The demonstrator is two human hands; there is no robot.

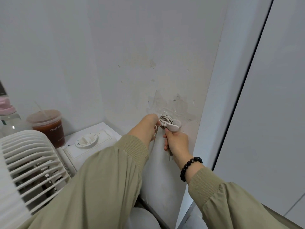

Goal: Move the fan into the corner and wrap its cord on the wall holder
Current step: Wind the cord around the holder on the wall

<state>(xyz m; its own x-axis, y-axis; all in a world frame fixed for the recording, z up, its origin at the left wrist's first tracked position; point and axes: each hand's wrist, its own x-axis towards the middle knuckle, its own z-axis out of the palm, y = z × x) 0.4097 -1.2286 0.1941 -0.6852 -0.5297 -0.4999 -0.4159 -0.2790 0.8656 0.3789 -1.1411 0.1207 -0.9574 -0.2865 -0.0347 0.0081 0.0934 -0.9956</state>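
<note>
The wall holder (171, 125) already has some loops of the white cord (165, 119) wound round it, so the wrapping looks nearly done. The left hand (149, 125) is at the left side of the holder, and its bent fingers pinch the cord there. The right hand (176, 142) is just under the holder, with its fingers curled tight round more of the cord. A short bit hangs out below this fist, but it is too small to tell if it is the plug. The fan (31, 159) stands well to the left of the holder and lower down, by the walls, so moving it seems finished. What is probably left is to wind on the last bit and tuck the end in.
</note>
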